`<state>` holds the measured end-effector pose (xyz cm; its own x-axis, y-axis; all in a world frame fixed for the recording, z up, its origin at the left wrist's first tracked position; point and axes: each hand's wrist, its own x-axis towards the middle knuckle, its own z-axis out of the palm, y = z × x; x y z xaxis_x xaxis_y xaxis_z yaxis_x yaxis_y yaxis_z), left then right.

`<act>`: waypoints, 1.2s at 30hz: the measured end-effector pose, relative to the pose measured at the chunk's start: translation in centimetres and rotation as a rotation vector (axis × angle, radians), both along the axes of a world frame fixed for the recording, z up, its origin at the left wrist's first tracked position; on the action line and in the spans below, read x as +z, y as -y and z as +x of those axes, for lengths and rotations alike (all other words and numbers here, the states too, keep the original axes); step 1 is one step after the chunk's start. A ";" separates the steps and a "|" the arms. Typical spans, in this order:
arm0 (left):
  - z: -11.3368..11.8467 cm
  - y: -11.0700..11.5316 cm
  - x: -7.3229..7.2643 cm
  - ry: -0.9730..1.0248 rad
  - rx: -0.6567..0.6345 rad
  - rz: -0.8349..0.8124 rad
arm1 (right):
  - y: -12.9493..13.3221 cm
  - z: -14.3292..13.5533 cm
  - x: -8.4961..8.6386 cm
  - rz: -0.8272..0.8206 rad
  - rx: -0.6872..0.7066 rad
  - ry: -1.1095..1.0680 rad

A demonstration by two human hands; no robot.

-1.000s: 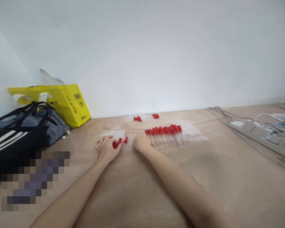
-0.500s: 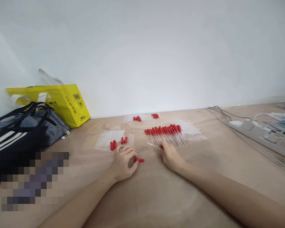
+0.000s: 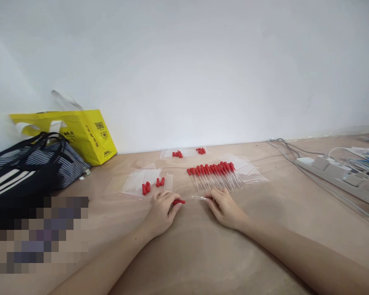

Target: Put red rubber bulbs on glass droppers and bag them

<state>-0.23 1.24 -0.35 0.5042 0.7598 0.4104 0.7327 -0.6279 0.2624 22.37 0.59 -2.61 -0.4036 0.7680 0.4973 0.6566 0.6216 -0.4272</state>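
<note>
At the counter (image 3: 197,254), the left hand (image 3: 162,210) grips a red cap (image 3: 180,201) and the right hand's narrow grip (image 3: 224,208) a clear tube (image 3: 198,198), just brought nearly level, so their ends face, unjoined.

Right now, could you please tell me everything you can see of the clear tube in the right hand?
The clear tube looks slim, straight and see-through, perhaps glass or plastic. The right hand holds it, hiding part; its bare free end points toward the left hand, not touching it.
</note>
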 end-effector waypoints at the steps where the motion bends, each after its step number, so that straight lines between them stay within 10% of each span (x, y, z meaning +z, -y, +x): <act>1: 0.1 0.1 0.0 0.007 0.019 -0.012 | 0.0 -0.1 0.0 -0.003 0.012 -0.018; 36: 0.6 0.2 -0.3 0.112 0.031 -0.031 | 0.4 -1.7 0.5 0.093 0.102 0.048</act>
